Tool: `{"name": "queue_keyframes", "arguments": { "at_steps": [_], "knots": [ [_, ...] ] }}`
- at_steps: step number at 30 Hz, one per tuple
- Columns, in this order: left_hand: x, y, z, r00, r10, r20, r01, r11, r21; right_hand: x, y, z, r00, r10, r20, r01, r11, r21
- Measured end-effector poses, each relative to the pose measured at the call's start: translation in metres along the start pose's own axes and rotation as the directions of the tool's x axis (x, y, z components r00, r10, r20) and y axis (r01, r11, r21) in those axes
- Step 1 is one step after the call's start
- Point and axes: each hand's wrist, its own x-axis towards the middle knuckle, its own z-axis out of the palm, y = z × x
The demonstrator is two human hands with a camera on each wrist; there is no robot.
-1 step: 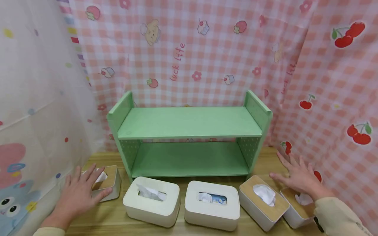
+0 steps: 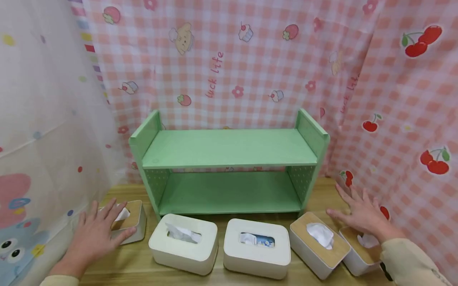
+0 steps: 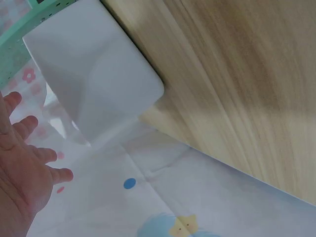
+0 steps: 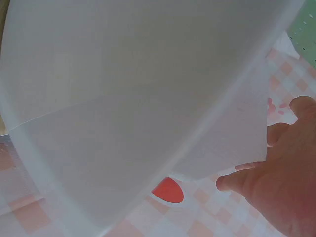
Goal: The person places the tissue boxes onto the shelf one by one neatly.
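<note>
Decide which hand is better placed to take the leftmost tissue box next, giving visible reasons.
Probably the left hand: its fingers overlap the leftmost tissue box in the head view; contact is unclear. The right hand is past the other end of the green shelf, near the rightmost box.

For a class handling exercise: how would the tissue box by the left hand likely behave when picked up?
With crisp, straight edges, the tissue box is probably stiff. Its smooth white walls might feel slippery. The thin tissue poking out is likely floppy.
</note>
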Motion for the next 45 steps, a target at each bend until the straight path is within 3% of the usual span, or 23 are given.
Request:
{"name": "queue_keyframes", "arguments": {
  "at_steps": [8,19,24,27,33,36,41,45],
  "knots": [
    [-0.003,0.001,-0.003,1.0,-0.005,-0.002,0.005,0.999,-0.035,-0.002,0.001,-0.001,1.0,-0.01,-0.007,0.01,1.0,-0.011],
    [-0.005,0.005,-0.008,1.0,-0.006,0.0,0.006,1.0,-0.017,-0.004,-0.002,-0.001,1.0,-0.019,0.011,0.019,1.0,0.012],
    [-0.007,0.013,-0.009,0.997,0.017,-0.082,-0.02,0.999,-0.037,-0.005,-0.011,-0.01,0.999,-0.042,-0.011,0.042,0.999,0.017],
    [-0.012,0.019,-0.006,0.982,0.049,-0.184,-0.062,0.996,-0.069,-0.009,-0.019,-0.015,0.999,-0.04,-0.006,0.04,0.999,0.026],
    [-0.019,0.035,-0.001,0.915,0.13,-0.381,-0.174,0.981,-0.082,-0.026,-0.043,-0.012,0.997,-0.081,-0.02,0.082,0.994,0.072],
    [-0.024,0.045,0.003,0.91,0.13,-0.394,-0.178,0.98,-0.087,-0.034,-0.059,-0.008,0.993,-0.108,-0.038,0.111,0.988,0.103],
    [-0.032,0.062,0.01,0.915,0.128,-0.382,-0.171,0.982,-0.08,-0.039,-0.087,-0.003,0.979,-0.183,-0.086,0.19,0.978,0.089],
    [-0.035,0.073,0.014,0.903,0.16,-0.399,-0.205,0.976,-0.073,-0.04,-0.112,0.001,0.961,-0.258,-0.102,0.265,0.962,0.063]
  ]
}}
